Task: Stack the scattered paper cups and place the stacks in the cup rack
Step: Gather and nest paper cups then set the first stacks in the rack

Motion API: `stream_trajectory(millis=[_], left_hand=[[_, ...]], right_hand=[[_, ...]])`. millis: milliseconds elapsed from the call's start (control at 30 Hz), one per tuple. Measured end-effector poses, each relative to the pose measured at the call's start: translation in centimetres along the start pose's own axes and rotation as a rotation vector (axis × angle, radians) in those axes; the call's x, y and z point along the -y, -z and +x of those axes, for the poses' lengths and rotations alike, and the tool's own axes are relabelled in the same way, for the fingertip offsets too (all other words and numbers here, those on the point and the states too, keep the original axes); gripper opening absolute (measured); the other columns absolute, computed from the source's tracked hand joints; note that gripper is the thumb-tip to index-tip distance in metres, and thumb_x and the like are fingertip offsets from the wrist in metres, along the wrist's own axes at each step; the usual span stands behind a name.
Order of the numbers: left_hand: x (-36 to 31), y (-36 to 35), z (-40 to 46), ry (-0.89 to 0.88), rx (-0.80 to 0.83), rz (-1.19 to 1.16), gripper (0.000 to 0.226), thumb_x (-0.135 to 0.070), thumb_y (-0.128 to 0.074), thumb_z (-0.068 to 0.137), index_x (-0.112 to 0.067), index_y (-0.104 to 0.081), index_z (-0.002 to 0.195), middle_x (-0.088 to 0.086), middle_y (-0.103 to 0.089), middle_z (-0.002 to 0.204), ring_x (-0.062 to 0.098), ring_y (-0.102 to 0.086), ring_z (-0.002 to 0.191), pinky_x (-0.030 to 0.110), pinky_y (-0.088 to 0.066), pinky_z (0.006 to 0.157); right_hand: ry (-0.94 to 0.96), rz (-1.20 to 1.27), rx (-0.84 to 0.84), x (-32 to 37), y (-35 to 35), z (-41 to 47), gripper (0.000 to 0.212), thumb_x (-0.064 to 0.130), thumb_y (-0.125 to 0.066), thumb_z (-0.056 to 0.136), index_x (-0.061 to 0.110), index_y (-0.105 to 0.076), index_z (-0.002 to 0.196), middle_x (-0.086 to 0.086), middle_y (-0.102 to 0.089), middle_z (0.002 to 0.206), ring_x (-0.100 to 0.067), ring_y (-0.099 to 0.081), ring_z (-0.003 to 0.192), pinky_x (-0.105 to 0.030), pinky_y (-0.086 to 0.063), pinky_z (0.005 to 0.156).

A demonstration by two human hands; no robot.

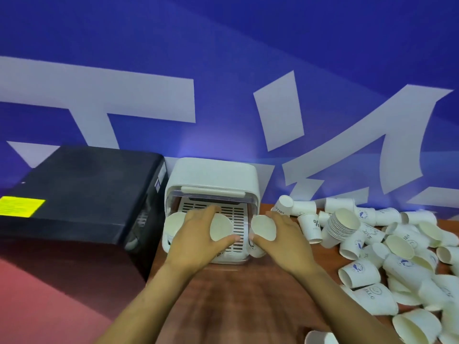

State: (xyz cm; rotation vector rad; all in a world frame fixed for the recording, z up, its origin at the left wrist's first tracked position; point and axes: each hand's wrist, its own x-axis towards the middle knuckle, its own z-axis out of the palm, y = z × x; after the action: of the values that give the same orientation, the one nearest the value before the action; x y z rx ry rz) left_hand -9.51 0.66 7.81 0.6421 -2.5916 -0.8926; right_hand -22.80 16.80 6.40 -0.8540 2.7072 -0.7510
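The white cup rack (pixel 213 177) stands against the blue wall with its slatted tray (pixel 234 214) pulled out toward me. My left hand (pixel 196 234) grips a white paper cup (pixel 220 225) over the tray, thumb and fingers around it. Another cup (pixel 173 224) stands at the tray's left edge, beside that hand. My right hand (pixel 283 237) holds a cup (pixel 263 227) at the tray's right edge. Several loose cups (pixel 397 247) lie scattered on the table to the right, with one stack (pixel 340 225) among them.
A black box (pixel 82 194) with a yellow label sits left of the rack, close to its side. The wooden table (pixel 236 301) runs toward me between my forearms. The blue wall with white lettering (pixel 223 95) closes off the back.
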Motion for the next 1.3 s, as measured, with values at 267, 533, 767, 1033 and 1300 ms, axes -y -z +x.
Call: stream_trajectory(millis=[267, 533, 767, 1033, 1300], left_hand=[[4.7, 4.1, 0.5, -0.008, -0.108, -0.005, 0.071, -0.051, -0.076, 0.070, -0.029, -0.045, 0.130, -0.013, -0.044, 0.130, 0.011, -0.038, 0.121, 0.027, -0.038, 0.098], [6.7, 5.5, 0.8, 0.011, -0.190, 0.078, 0.072, -0.052, -0.074, 0.072, -0.035, -0.042, 0.134, -0.018, -0.051, 0.129, 0.012, -0.036, 0.123, 0.032, -0.044, 0.091], [8.4, 4.1, 1.2, 0.029, -0.163, 0.021, 0.065, -0.047, -0.070, 0.078, -0.031, -0.042, 0.135, -0.014, -0.045, 0.134, 0.012, -0.034, 0.122, 0.029, -0.040, 0.092], [9.8, 2.8, 1.6, 0.052, -0.104, 0.014, 0.064, -0.044, -0.070, 0.080, -0.029, -0.042, 0.136, -0.015, -0.044, 0.138, 0.012, -0.032, 0.128, 0.029, -0.039, 0.097], [10.8, 1.1, 2.2, 0.102, -0.054, 0.049, 0.060, -0.049, -0.063, 0.082, -0.031, -0.040, 0.135, -0.017, -0.043, 0.137, 0.014, -0.034, 0.126, 0.034, -0.044, 0.094]], right_hand=[[0.122, 0.059, -0.019, 4.3, -2.0, 0.1, 0.067, 0.038, -0.066, 0.079, 0.033, -0.034, 0.139, 0.009, -0.043, 0.138, -0.016, -0.042, 0.125, -0.027, -0.038, 0.097], [0.198, 0.082, -0.059, 7.1, -3.8, 1.2, 0.065, 0.037, -0.071, 0.077, 0.028, -0.041, 0.134, 0.007, -0.043, 0.135, -0.013, -0.041, 0.125, -0.025, -0.039, 0.096], [0.165, 0.054, -0.024, 7.5, -6.0, 1.6, 0.065, 0.040, -0.068, 0.078, 0.032, -0.038, 0.135, 0.007, -0.035, 0.131, -0.014, -0.044, 0.121, -0.027, -0.043, 0.095], [0.167, 0.007, 0.016, 7.6, -7.4, 2.6, 0.073, 0.044, -0.065, 0.079, 0.034, -0.032, 0.143, 0.009, -0.033, 0.131, -0.012, -0.041, 0.123, -0.028, -0.044, 0.097], [0.117, 0.051, 0.111, 7.1, -9.6, 3.0, 0.074, 0.053, -0.063, 0.080, 0.034, -0.030, 0.143, 0.010, -0.035, 0.142, -0.014, -0.039, 0.129, -0.035, -0.043, 0.101]])
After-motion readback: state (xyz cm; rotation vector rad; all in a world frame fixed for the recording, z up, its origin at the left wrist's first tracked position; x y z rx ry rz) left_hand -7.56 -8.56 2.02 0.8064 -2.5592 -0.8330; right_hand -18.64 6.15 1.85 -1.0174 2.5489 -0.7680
